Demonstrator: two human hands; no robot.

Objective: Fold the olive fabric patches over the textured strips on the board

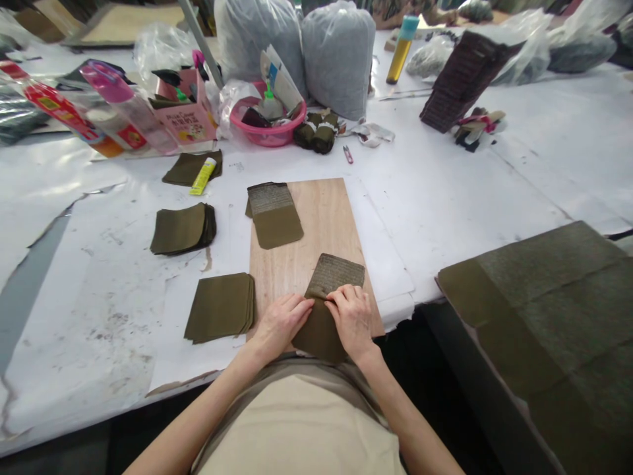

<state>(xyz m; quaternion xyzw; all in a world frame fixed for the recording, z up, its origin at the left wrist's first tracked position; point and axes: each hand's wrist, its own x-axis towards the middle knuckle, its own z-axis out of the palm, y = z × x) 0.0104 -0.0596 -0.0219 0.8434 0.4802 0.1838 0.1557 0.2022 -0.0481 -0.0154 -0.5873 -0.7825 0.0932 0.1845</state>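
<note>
Olive fabric piece (pixel 316 336) is laid at the near end of the wooden board (pixel 321 218) on the desk (pixel 445 198), textured end pointing away. It is pinned at the join by left hand (pixel 281 320) and right hand (pixel 352 316), fingers curled narrow and fingertips nearly meeting. Judged best: pressure kept even along the join, edges squared, piece kept flat. A stack of squares (pixel 220 307) lies just left.

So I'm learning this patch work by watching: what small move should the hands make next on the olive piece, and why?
Probably slide both hands outward along the join, pressing it flat: the left hand and right hand meet mid-width on the olive fabric piece, where its textured patch ends, and the join's outer ends lie uncovered on the wooden board.
</note>
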